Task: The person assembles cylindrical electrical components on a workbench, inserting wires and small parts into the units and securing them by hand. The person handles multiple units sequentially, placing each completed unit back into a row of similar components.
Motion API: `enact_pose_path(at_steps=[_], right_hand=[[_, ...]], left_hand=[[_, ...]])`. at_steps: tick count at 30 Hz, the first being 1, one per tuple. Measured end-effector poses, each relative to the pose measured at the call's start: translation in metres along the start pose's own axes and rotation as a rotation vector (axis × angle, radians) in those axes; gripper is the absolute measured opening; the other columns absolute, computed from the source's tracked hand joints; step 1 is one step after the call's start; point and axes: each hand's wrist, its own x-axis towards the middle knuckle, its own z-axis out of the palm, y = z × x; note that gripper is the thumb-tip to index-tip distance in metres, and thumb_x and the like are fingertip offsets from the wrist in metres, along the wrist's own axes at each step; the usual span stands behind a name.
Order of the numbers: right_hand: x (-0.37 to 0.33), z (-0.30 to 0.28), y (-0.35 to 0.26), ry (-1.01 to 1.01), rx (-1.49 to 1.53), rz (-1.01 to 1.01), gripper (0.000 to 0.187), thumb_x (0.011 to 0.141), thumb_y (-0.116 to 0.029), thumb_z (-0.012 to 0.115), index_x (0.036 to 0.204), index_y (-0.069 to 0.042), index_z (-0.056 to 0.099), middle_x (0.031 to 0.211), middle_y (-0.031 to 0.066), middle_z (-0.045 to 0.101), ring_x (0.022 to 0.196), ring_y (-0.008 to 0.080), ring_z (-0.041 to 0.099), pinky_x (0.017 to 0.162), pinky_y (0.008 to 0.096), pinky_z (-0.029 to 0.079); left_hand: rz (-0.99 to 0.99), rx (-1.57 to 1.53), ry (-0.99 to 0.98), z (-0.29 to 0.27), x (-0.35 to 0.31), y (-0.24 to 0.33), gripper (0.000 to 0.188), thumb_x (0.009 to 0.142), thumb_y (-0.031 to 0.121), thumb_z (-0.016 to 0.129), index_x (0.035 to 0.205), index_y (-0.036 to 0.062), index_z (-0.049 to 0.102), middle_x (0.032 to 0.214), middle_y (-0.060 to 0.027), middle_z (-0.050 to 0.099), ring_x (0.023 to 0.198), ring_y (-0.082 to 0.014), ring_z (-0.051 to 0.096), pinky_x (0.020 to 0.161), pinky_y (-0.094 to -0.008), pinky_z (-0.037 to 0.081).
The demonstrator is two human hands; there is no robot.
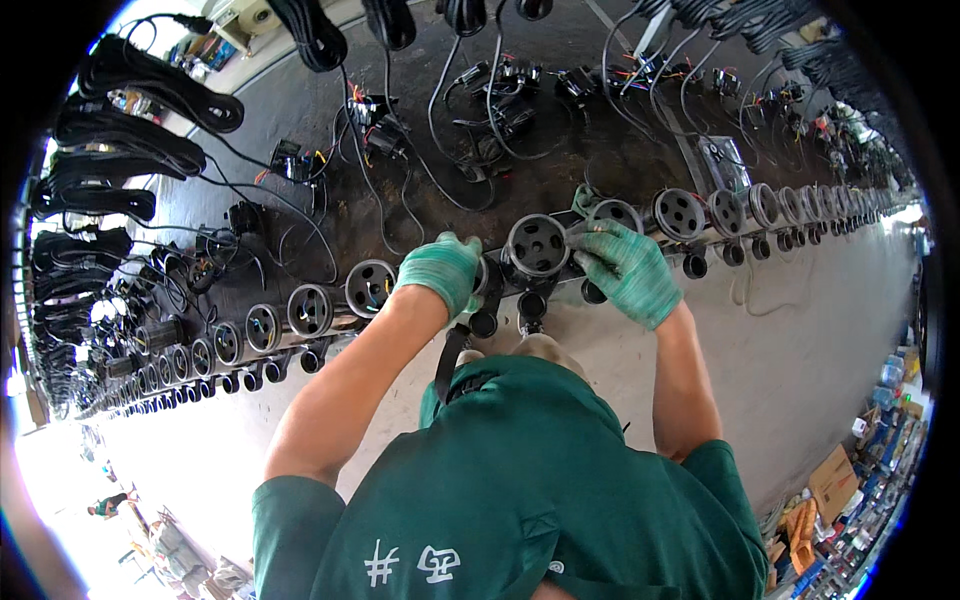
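Observation:
My left hand (440, 272), in a green knit glove, is closed with its fingertips beside a round black housing (482, 275) that it mostly covers; what the fingers hold is hidden. Just right of it, in front of me, stands a round black housing (538, 245) with several holes in its face. My right hand (627, 270), gloved alike, has its thumb and fingertips together at that housing's right rim. Behind its fingers another round housing (615, 212) shows in part. Short black tubes (532, 304) hang below the row.
Similar housings (310, 310) line the edge of a dark table (560, 185) on both sides. Wired black parts (510, 110) and cables lie on it; coiled black cables (160, 85) hang left and along the far side. A clear plastic bag (725, 160) lies right. Boxes (833, 482) stand lower right.

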Motion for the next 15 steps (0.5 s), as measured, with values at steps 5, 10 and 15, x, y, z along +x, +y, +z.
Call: enact_pose_path(at_steps=[5, 10, 15], right_hand=[[-0.025, -0.009, 0.014, 0.018, 0.071, 0.078, 0.029, 0.092, -0.005, 0.075, 0.121, -0.006, 0.077, 0.12, 0.0149, 0.074, 0.103, 0.0347, 0.073, 0.087, 0.0394, 0.059], [-0.051, -0.013, 0.027, 0.015, 0.157, 0.158, 0.027, 0.092, -0.004, 0.074, 0.119, -0.004, 0.077, 0.12, 0.0149, 0.074, 0.102, 0.0356, 0.073, 0.087, 0.0396, 0.059], [-0.063, -0.017, 0.036, -0.018, 0.185, 0.149, 0.029, 0.091, -0.005, 0.075, 0.12, -0.004, 0.076, 0.119, 0.0152, 0.074, 0.104, 0.0354, 0.073, 0.088, 0.0415, 0.059]], left_hand=[[-0.078, 0.01, -0.014, -0.026, -0.01, 0.015, 0.102, 0.077, 0.045, 0.091, 0.159, 0.01, 0.04, 0.143, -0.0274, 0.058, 0.123, -0.0437, 0.067, 0.101, -0.0513, 0.058], [0.157, -0.067, 0.274, -0.037, 0.015, 0.052, 0.123, 0.073, 0.049, 0.093, 0.169, 0.0135, 0.025, 0.164, -0.0264, 0.04, 0.141, -0.0445, 0.053, 0.115, -0.0488, 0.049], [0.213, -0.083, 0.187, -0.014, 0.051, 0.08, 0.116, 0.068, 0.031, 0.097, 0.166, 0.0206, 0.034, 0.159, -0.0258, 0.047, 0.14, -0.0467, 0.052, 0.117, -0.049, 0.048]])
